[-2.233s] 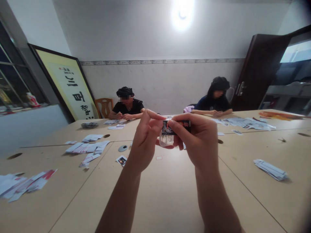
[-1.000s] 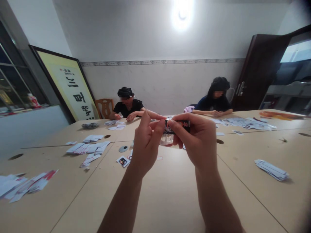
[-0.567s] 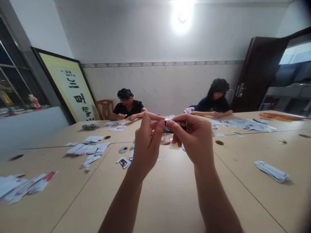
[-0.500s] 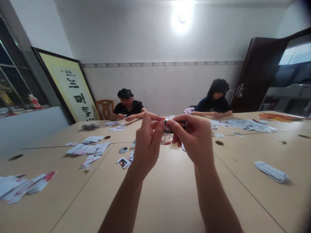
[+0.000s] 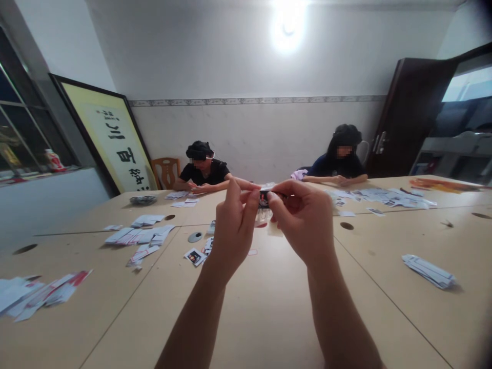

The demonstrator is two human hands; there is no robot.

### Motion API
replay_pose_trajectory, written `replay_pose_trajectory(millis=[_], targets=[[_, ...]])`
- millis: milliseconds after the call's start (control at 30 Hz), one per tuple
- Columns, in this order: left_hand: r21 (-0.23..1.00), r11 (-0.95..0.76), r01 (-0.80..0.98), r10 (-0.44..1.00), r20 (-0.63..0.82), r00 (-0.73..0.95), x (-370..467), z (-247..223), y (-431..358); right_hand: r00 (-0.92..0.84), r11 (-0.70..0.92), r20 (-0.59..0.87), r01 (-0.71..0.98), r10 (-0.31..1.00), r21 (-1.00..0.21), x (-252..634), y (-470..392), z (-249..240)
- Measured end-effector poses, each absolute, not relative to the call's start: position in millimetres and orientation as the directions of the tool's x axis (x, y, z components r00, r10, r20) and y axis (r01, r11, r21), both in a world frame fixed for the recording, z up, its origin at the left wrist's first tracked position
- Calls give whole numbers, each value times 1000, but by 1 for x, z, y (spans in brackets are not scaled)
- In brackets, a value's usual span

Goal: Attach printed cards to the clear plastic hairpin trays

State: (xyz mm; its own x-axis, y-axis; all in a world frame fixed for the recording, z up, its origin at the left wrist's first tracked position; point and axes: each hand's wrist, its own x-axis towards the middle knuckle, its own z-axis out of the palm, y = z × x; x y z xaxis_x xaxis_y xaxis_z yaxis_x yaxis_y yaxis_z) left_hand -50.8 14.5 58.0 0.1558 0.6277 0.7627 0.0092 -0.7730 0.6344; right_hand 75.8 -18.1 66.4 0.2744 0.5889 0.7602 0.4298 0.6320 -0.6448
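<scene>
Held up between my two hands, above the middle of the table, is a small dark printed card (image 5: 263,199) with clear plastic around it. My left hand (image 5: 236,220) pinches its left end between thumb and fingers. On the other side, the thumb of my right hand (image 5: 303,218) presses the card's face, with the fingers curled behind and covering its right part. Clear plastic film (image 5: 263,217) shows below the card. A small picture card (image 5: 195,257) lies on the table left of my left forearm, beside more cards partly hidden by that hand.
White paper slips (image 5: 140,236) lie in piles on the left, with more slips (image 5: 28,297) at the near left. A bundle (image 5: 429,271) lies on the right. Two people (image 5: 203,166) sit across the table (image 5: 269,307), papers (image 5: 384,197) before them. Cable holes (image 5: 347,226) pierce the tabletop.
My right fingers have shifted slightly and curled further over the card, so less of its right part shows. My left hand keeps its pinch, almost unmoved.
</scene>
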Motion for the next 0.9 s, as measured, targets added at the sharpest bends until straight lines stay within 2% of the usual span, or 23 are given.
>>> replay_pose_trajectory(millis=[133, 267, 433, 600, 900], targets=[[635, -773, -6, 626, 764, 156, -50, 57, 18, 269, 613, 816, 551, 512, -566, 76, -16, 66], [640, -768, -19, 631, 761, 150, -50, 55, 22, 271, 605, 837, 590, 475, -535, 75, -15, 64], [680, -731, -64, 663, 729, 168, -49, 54, 21, 295, 592, 833, 594, 469, -544, 72, -15, 62], [663, -747, -38, 650, 742, 163, -47, 54, 20, 340, 590, 853, 619, 395, -519, 68, -16, 62], [648, -761, -27, 636, 753, 168, -47, 53, 20, 378, 568, 822, 595, 426, -569, 65, -19, 63]])
